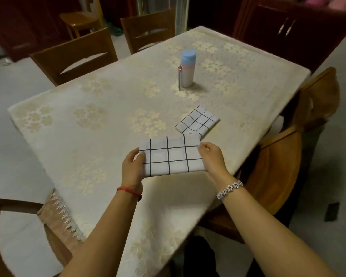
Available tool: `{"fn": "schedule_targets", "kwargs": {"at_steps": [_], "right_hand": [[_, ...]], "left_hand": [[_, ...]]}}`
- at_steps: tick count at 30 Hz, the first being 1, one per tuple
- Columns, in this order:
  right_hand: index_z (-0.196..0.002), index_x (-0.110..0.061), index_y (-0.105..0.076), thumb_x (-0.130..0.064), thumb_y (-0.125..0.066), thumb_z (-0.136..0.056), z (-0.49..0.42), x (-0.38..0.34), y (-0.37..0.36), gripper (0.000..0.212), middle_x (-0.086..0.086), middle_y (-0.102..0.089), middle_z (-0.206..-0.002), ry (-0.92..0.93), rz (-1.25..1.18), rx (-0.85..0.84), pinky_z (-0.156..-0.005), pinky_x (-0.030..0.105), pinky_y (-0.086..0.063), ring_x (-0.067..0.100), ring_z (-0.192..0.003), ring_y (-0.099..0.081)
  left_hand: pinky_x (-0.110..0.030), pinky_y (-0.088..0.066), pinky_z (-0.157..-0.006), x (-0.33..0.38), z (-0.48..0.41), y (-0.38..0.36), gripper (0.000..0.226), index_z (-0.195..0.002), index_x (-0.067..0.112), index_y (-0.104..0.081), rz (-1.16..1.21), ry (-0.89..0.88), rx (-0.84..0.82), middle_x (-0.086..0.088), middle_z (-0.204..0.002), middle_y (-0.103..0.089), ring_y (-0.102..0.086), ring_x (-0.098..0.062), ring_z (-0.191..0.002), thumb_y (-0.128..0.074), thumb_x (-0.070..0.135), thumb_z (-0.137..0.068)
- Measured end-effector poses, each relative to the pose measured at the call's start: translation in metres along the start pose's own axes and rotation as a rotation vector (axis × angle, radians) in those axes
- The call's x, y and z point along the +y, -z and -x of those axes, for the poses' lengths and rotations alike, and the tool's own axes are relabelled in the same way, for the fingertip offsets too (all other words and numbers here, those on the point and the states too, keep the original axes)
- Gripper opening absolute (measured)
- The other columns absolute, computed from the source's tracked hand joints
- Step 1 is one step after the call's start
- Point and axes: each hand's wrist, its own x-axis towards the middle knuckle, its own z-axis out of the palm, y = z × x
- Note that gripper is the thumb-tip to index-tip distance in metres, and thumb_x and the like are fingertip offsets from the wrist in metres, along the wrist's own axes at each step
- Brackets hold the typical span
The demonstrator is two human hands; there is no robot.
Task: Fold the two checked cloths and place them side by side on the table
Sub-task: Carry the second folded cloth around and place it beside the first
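A folded white cloth with a black check [169,154] is held flat a little above the table [100,136]. My left hand [132,165] grips its left edge, thumb on top. My right hand [212,156] grips its right edge the same way. A second checked cloth [198,120], folded into a small rectangle, lies on the table just beyond and to the right of the held one, turned at an angle. The far right corner of the held cloth overlaps the lying cloth's near edge in view.
A steel bottle with a blue cap and pink band [187,68] stands further back on the floral tablecloth. Wooden chairs [76,54] line the far side, another chair [282,170] sits at the right, one at the near left [18,236].
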Motion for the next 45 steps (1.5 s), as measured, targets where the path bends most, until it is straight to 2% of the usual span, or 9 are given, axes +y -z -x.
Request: {"fn": "schedule_targets", "kwargs": {"at_steps": [8, 11, 16, 19, 27, 33, 38, 42, 45], "right_hand": [[-0.11, -0.012, -0.058, -0.01, -0.05, -0.089, -0.087, -0.006, -0.002, 0.023, 0.004, -0.058, -0.093, 0.002, 0.163, -0.185, -0.06, 0.02, -0.041, 0.015, -0.076, -0.052], [-0.111, -0.011, -0.057, -0.005, -0.05, -0.087, -0.111, -0.004, -0.002, 0.025, 0.003, -0.057, -0.088, 0.045, 0.219, -0.269, -0.043, 0.009, -0.035, 0.01, -0.062, -0.047], [-0.11, -0.009, -0.06, -0.002, -0.052, -0.086, -0.131, 0.002, -0.01, 0.026, 0.001, -0.058, -0.1, 0.099, 0.298, -0.393, -0.069, 0.022, -0.046, 0.014, -0.089, -0.055], [-0.112, -0.01, -0.061, -0.001, -0.05, -0.085, -0.136, 0.007, -0.016, 0.031, 0.002, -0.061, -0.107, 0.111, 0.345, -0.447, -0.073, 0.024, -0.042, 0.016, -0.093, -0.056], [-0.125, -0.009, -0.054, -0.002, -0.044, -0.091, -0.146, 0.013, -0.033, 0.036, 0.007, -0.057, -0.126, 0.191, 0.446, -0.506, -0.053, 0.009, -0.037, 0.004, -0.066, -0.05], [-0.131, -0.006, -0.049, -0.004, -0.044, -0.093, -0.145, 0.017, -0.038, 0.038, 0.01, -0.053, -0.133, 0.155, 0.481, -0.519, -0.09, 0.022, -0.041, 0.02, -0.119, -0.051], [-0.135, -0.006, -0.044, -0.006, -0.044, -0.094, -0.139, 0.019, -0.038, 0.041, 0.009, -0.048, -0.139, 0.184, 0.499, -0.53, -0.096, 0.022, -0.038, 0.021, -0.124, -0.048], [-0.136, -0.008, -0.044, -0.006, -0.043, -0.094, -0.133, 0.019, -0.038, 0.042, 0.009, -0.046, -0.141, 0.203, 0.485, -0.526, -0.102, 0.037, -0.044, 0.02, -0.117, -0.052], [-0.134, -0.009, -0.046, -0.006, -0.042, -0.094, -0.129, 0.018, -0.037, 0.04, 0.008, -0.048, -0.139, 0.211, 0.452, -0.515, -0.099, 0.032, -0.044, 0.021, -0.121, -0.051]], "left_hand": [[-0.042, -0.05, -0.083, -0.015, -0.028, -0.041, 0.025, -0.111, 0.014, -0.059, 0.058, 0.087, 0.258, -0.012, -0.11, -0.061, -0.057, -0.025, -0.092, -0.047, 0.006, -0.09], [-0.037, -0.05, -0.079, -0.02, -0.033, -0.051, 0.023, -0.107, 0.016, -0.059, 0.066, 0.104, 0.353, -0.01, -0.108, -0.061, -0.057, -0.024, -0.091, -0.047, 0.006, -0.089], [-0.024, -0.046, -0.063, -0.029, -0.035, -0.059, 0.027, -0.113, 0.009, -0.059, 0.061, 0.11, 0.477, -0.006, -0.102, -0.059, -0.055, -0.02, -0.087, -0.047, 0.004, -0.089], [-0.023, -0.045, -0.06, -0.034, -0.038, -0.059, 0.026, -0.112, 0.007, -0.059, 0.036, 0.113, 0.522, -0.007, -0.1, -0.058, -0.056, -0.015, -0.079, -0.047, 0.003, -0.09], [-0.029, -0.047, -0.072, -0.046, -0.056, -0.053, 0.023, -0.108, 0.005, -0.061, -0.068, 0.128, 0.575, -0.011, -0.097, -0.062, -0.057, -0.022, -0.084, -0.049, 0.004, -0.088], [-0.032, -0.046, -0.079, -0.056, -0.065, -0.048, 0.018, -0.097, 0.007, -0.064, -0.306, 0.146, 0.559, -0.008, -0.092, -0.063, -0.056, -0.023, -0.086, -0.049, 0.01, -0.087], [-0.034, -0.048, -0.077, -0.058, -0.064, -0.046, 0.018, -0.097, 0.012, -0.063, -0.425, 0.153, 0.525, -0.005, -0.09, -0.064, -0.058, -0.023, -0.083, -0.049, 0.014, -0.087], [-0.04, -0.051, -0.083, -0.061, -0.062, -0.042, 0.009, -0.091, 0.02, -0.058, -0.464, 0.154, 0.51, -0.006, -0.091, -0.065, -0.06, -0.026, -0.086, -0.051, 0.017, -0.086], [-0.042, -0.051, -0.084, -0.06, -0.063, -0.04, 0.007, -0.09, 0.021, -0.058, -0.47, 0.152, 0.5, -0.006, -0.091, -0.066, -0.061, -0.028, -0.088, -0.054, 0.019, -0.085]]}}
